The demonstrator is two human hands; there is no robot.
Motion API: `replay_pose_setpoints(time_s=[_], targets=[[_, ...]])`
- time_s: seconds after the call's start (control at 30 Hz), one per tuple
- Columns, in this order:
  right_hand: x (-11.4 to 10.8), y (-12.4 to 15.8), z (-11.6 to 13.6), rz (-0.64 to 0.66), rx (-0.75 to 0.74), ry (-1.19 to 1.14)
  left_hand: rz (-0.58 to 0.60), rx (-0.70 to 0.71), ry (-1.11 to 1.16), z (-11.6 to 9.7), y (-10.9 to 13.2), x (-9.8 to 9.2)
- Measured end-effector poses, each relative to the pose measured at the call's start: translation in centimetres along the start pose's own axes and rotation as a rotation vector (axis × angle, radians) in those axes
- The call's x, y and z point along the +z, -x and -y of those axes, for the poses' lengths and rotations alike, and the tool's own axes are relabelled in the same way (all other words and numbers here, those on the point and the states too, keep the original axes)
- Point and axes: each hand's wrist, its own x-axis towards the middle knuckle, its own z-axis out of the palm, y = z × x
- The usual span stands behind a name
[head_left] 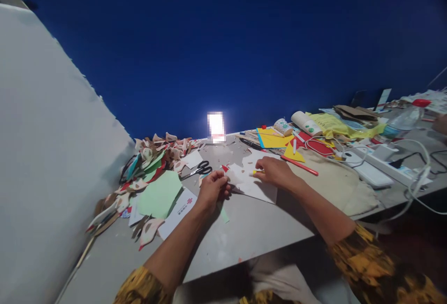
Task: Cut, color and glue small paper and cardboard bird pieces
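My left hand (213, 190) is closed in a pinch on a small paper piece with a red tip (225, 169), at the left edge of a white paper sheet (254, 185). My right hand (274, 171) rests on that sheet, its fingers closed round a yellow pen (257, 172) whose tip points left. Black-handled scissors (199, 170) lie just beyond my left hand. A light green sheet (160, 194) and a white printed card (179, 211) lie to its left.
A heap of cut paper shapes (157, 152) fills the table's left side beside a grey wall. A red pen (299, 165), yellow papers (274, 140), a white roll (306, 123), cables (415, 173), a white power strip (384, 166) and a water bottle (405, 120) crowd the right.
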Motion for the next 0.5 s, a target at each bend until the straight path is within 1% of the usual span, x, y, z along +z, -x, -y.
replay_pose_setpoints(time_s=[0.07, 0.13, 0.17, 0.23, 0.3, 0.37, 0.43, 0.5], targets=[[-0.4, 0.1, 0.0, 0.013, -0.008, 0.014, 0.021, -0.023, 0.04, -0.3, -0.1, -0.1], [-0.9, 0.1, 0.2, -0.011, -0.032, -0.032, 0.058, -0.063, 0.094, -0.5, 0.0, 0.0], [-1.1, 0.0, 0.4, -0.01, -0.065, -0.083, 0.082, -0.085, 0.118, -0.5, 0.0, 0.0], [-1.3, -0.3, 1.0, 0.03, -0.157, -0.222, 0.131, -0.108, 0.16, -0.5, 0.2, 0.1], [-1.1, -0.7, 1.6, 0.062, -0.235, -0.343, 0.173, -0.1, 0.198, -0.6, 0.4, 0.2], [-0.6, -1.0, 2.1, 0.033, -0.259, -0.42, 0.215, -0.104, 0.263, -0.7, 0.7, 0.2], [-0.2, -1.3, 2.5, 0.017, -0.266, -0.541, 0.282, -0.153, 0.345, -0.9, 1.0, 0.2], [0.2, -1.6, 2.7, 0.089, -0.293, -0.727, 0.36, -0.204, 0.411, -1.2, 1.2, 0.3]])
